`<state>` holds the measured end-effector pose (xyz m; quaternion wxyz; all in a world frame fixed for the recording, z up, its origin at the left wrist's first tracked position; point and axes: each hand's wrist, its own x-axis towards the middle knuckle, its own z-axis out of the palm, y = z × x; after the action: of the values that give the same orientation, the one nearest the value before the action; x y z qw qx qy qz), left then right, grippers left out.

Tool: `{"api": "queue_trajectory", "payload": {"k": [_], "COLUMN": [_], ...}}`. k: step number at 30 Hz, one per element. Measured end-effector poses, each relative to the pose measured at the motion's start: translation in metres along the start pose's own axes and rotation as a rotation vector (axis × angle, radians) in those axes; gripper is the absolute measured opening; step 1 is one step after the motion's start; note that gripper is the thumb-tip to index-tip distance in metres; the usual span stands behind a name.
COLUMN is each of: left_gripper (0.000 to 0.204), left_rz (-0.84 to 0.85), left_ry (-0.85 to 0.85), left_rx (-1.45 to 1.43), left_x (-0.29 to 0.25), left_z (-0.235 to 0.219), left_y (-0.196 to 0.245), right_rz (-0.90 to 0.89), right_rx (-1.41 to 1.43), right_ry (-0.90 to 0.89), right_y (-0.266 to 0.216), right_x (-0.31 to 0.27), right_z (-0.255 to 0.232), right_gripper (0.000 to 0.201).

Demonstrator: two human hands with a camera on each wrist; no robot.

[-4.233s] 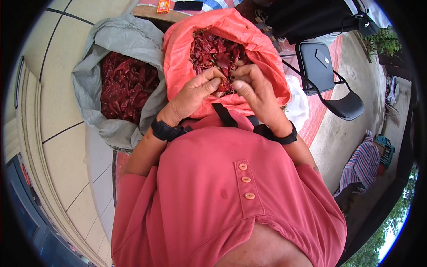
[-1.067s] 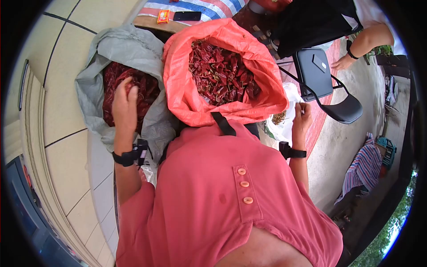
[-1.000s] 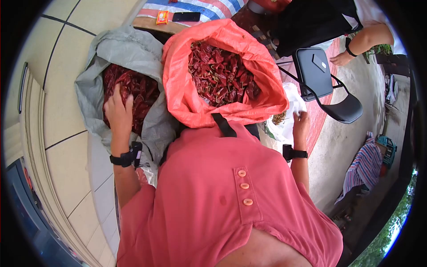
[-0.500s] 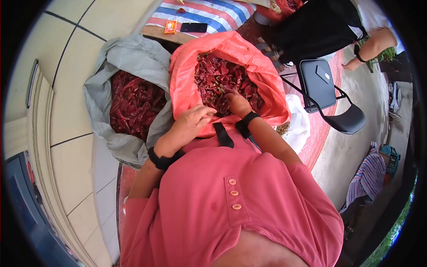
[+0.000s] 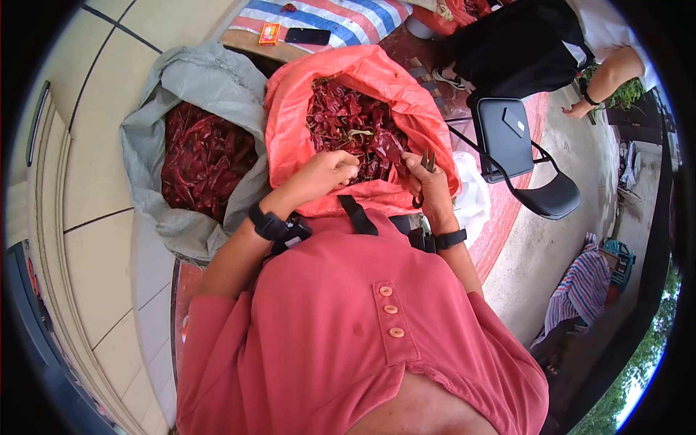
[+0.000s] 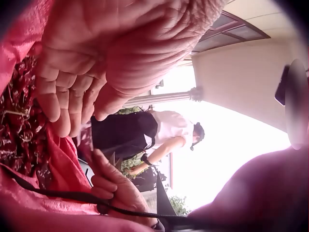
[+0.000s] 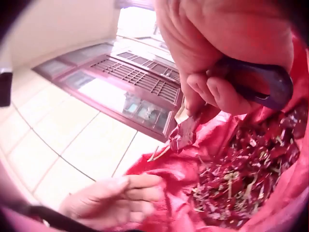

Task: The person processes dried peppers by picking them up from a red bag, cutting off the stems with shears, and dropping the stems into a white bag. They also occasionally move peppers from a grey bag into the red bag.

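Right hand (image 5: 433,190): fingers curled round scissors (image 5: 426,161), blades up, a dried chili (image 5: 391,147) pinched just beside them.
Left hand (image 5: 324,174): fingers loosely bent, holding nothing, at the sack's near rim.
Orange sack (image 5: 290,130): open, full of chilies.
Grey sack (image 5: 210,80): beside it, left.

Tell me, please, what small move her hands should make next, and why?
Probably bring the left hand across to take the dried chili by the scissors in the right hand: its grip is empty, both over the orange sack.
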<state>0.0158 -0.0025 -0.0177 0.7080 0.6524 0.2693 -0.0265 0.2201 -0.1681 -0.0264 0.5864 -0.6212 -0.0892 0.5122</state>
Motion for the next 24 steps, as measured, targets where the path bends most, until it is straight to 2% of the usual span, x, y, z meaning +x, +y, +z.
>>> {"api": "queue_trajectory", "payload": {"k": [2,5,6,9,10,13,14,16,18,21,24], "left_gripper": [0.054,0.069,0.061,0.052,0.042,0.036,0.035,0.032,0.03,0.027,0.021], "left_rz": [0.03,0.204,0.296,0.362,0.359,0.413,0.401,0.376,0.39,0.39,0.362], "left_ry": [0.068,0.159,0.118,0.064,0.1,0.136,0.147,0.163,0.242,0.286,0.239], "left_rx": [-0.073,-0.236,-0.309,-0.387,-0.385,-0.223,-0.18,-0.095,0.023,0.111,0.04], "left_x": [0.012,0.013,0.016,0.016,0.015,0.015,0.012,0.005,0.003,0.001,0.003], "left_z": [0.011,0.02,0.02,0.016,0.016,0.015,0.015,0.017,0.019,0.02,0.019], "left_y": [-0.001,0.018,0.02,0.033,0.032,0.022,0.025,0.032,0.035,0.037,0.024], "right_rz": [0.069,0.202,0.255,0.337,0.315,0.019,0.011,-0.237,-0.464,-0.854,-1.064], "right_rx": [0.261,0.428,0.471,0.463,0.438,0.088,0.126,-0.023,-0.343,-0.675,-0.934], "right_ry": [-0.091,-0.174,-0.275,-0.364,-0.399,-0.218,-0.334,-0.325,-0.346,-0.27,-0.198], "right_y": [-0.001,-0.005,-0.002,-0.005,-0.007,-0.027,-0.041,-0.045,-0.059,-0.05,-0.054], "right_x": [-0.003,-0.011,-0.011,-0.015,-0.014,-0.011,-0.011,-0.012,-0.015,-0.007,-0.014], "right_z": [0.002,0.016,0.017,0.031,0.031,0.035,0.031,0.058,0.072,0.083,0.092], "right_gripper": [0.019,0.018,0.019,0.02,0.02,0.02,0.025,0.026,0.024,0.019,0.02]}}
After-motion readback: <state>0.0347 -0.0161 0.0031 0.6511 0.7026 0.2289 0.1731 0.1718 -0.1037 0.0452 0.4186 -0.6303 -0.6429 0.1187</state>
